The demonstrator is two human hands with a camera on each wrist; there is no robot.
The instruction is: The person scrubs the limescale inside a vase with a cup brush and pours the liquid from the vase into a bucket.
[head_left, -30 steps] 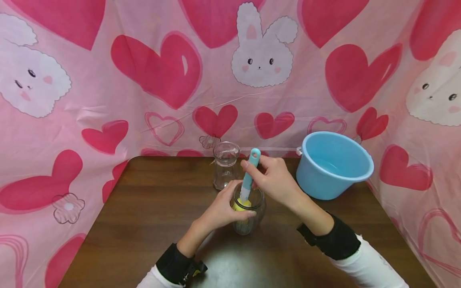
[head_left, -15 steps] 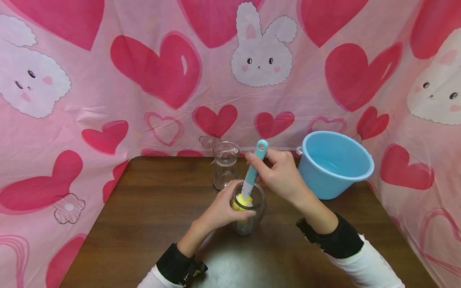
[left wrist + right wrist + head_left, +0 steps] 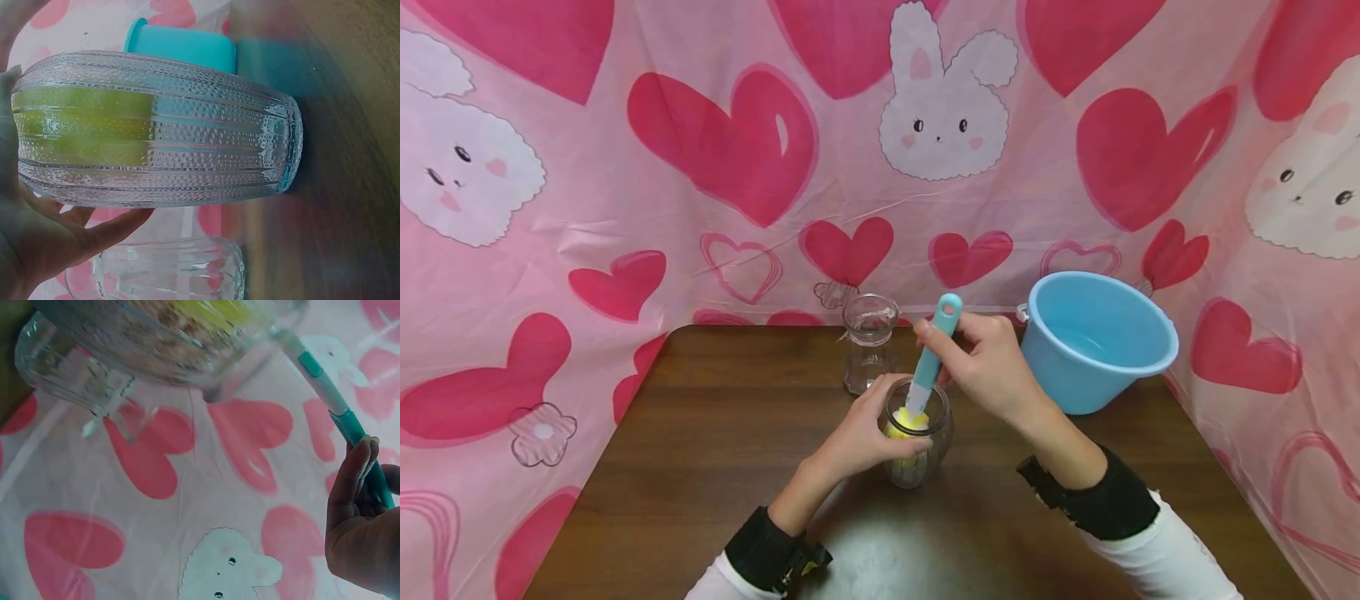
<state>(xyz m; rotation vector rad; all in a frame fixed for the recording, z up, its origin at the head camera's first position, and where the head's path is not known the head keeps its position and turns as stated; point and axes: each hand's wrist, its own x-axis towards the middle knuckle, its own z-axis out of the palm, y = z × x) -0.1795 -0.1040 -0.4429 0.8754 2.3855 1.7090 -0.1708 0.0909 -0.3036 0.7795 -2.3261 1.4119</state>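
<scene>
— Hands? Left hand (image 3: 862,437) wraps the glass jar (image 3: 917,446) at desk (image 3: 700,433) centre; right hand (image 3: 992,367) pinches the brush (image 3: 929,360), sponge inside.
— Step?
— Scrubbing, I'd judge. Next calls for a steady jar; bucket (image 3: 1097,342) sits at 2 o'clock

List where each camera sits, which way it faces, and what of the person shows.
Head: high, looking down at the table; both forearms show, left hand gripping the glass jar, right hand holding the teal brush.
Left wrist: beside the jar, sideways; palm and fingers show.
Right wrist: low, facing up at the backdrop; fingers on the brush.
All share the jar.
</scene>
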